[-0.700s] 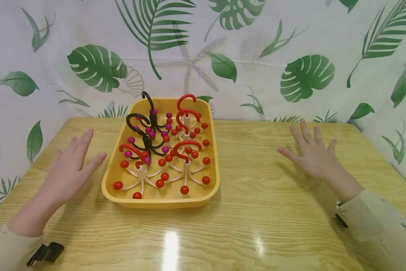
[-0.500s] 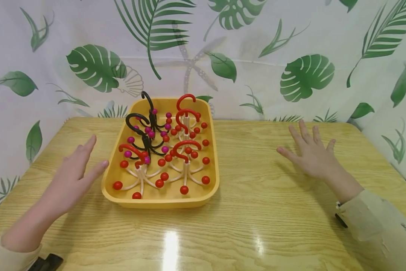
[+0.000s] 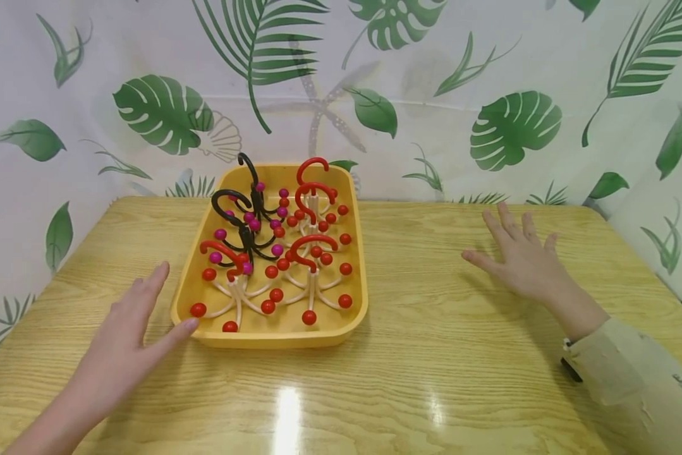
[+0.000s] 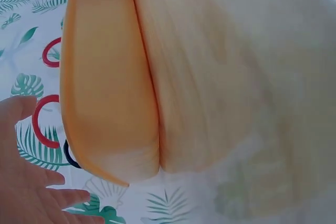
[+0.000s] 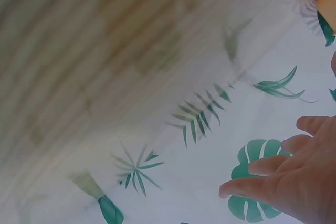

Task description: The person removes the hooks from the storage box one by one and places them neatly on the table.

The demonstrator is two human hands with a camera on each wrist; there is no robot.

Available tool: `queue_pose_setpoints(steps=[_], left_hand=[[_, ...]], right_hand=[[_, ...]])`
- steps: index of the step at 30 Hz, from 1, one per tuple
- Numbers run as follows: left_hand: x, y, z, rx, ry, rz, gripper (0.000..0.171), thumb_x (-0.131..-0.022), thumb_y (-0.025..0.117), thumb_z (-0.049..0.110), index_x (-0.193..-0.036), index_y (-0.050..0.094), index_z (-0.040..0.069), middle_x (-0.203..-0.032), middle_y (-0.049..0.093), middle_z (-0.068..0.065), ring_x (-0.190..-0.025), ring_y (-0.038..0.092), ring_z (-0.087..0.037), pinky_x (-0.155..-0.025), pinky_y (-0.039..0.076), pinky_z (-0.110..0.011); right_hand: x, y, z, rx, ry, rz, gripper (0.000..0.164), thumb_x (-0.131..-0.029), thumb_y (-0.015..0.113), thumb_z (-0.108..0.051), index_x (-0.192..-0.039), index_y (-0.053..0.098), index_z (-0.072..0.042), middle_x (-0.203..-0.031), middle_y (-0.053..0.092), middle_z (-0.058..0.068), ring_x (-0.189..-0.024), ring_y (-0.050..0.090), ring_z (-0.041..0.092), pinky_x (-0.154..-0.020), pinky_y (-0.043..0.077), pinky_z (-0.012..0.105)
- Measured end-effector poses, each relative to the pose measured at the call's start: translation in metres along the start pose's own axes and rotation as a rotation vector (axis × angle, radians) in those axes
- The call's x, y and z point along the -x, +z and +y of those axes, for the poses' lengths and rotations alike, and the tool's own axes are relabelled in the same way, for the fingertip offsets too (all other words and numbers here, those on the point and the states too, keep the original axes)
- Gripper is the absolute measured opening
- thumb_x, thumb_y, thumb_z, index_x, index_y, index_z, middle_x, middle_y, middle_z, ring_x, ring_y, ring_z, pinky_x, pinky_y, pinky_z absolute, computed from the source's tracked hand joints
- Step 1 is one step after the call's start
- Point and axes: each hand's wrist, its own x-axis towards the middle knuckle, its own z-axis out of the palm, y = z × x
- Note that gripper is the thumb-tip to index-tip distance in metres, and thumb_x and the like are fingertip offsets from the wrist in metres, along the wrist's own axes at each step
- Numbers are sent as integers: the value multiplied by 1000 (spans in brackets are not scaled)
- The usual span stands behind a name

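Observation:
A yellow plastic bin (image 3: pixel 284 342) stands left of centre on the table. In it stand several small head massagers with hooked handles: red-handled ones (image 3: pixel 313 278) with white prongs and red ball tips, and two black ones (image 3: pixel 246 237) with magenta tips. My left hand (image 3: pixel 121 344) is beside the bin's front left corner, fingers spread. Its thumb overlaps the rim in the head view; contact cannot be told. In the left wrist view the hand (image 4: pixel 31 177) is apart from the bin's outer wall (image 4: pixel 107 77). My right hand (image 3: pixel 523 262), fingers spread, holds nothing over the table's right side.
A wood-grain table (image 3: pixel 420 354) carries the bin. Behind it hangs a white cloth (image 3: pixel 426 120) printed with green leaves, covering the back and sides. The right wrist view catches only a corner of the bin (image 5: pixel 326 9).
My left hand has moved toward the front and right, bringing its thumb to the bin's front left corner. My right hand has shifted very slightly left. The bin and massagers stay put.

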Motion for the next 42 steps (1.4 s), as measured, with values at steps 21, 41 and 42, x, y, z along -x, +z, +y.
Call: queue_pose_setpoints(steps=[21,41,42], left_hand=[[14,15,-1,130,-134,-64,87,-94,53,53,-154,-2,24,-158,1,-17,-141,-3,-44,-98,9,-76],[14,25,-11,167,-63,-19,76,-97,51,46,-154,3,31,-159,4,-8,-143,-5,-39,-102,4,-73],[14,25,-12,172,-61,-18,76,-97,51,45,-154,2,31,-159,4,-8,-143,-6,-39,-102,3,-73]], right_hand=[[8,-32,-146,-210,-726,507,51,-80,78,-17,-126,61,-4,-125,62,9,-116,56,27,-98,43,45],[-5,-24,-265,-404,-879,309,39,-85,74,-22,-119,64,-6,-115,62,3,-107,53,15,-95,41,20],[-6,-22,-270,-423,-877,294,39,-85,74,-22,-119,63,-6,-115,62,4,-105,54,14,-94,41,19]])
